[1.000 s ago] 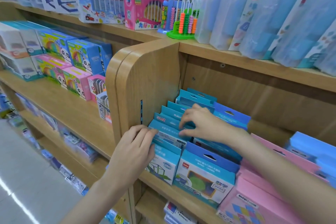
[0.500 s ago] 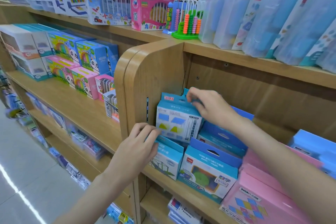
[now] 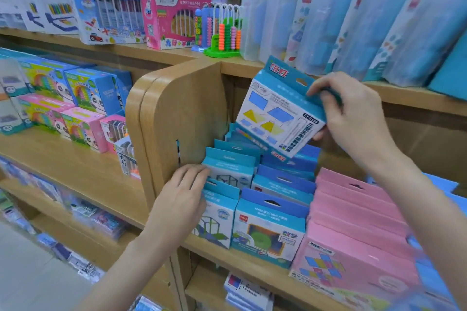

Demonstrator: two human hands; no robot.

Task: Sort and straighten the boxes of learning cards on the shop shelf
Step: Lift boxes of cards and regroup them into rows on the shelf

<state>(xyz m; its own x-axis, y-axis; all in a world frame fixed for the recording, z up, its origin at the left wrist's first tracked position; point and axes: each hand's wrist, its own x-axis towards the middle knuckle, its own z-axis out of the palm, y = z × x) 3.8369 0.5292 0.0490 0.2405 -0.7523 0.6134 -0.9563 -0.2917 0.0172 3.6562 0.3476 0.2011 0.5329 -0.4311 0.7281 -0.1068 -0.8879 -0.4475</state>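
My right hand grips a blue card box printed with blue and yellow shapes, holding it tilted in the air above the shelf. Below it, two rows of blue card boxes stand on the wooden shelf, leaning back one behind another. My left hand rests with straight fingers against the left side of the front boxes in the left row, next to the wooden divider. A row of pink card boxes stands to the right of the blue ones.
The shelf above carries wrapped translucent packs, a bead abacus and a pink boxed toy. Left of the divider stand blue and pink panda boxes. More goods lie on the lower shelves.
My right hand has pulled the blue box with the shapes out of the back of the row and lifted it up and to the right. My left hand stayed at the front boxes.
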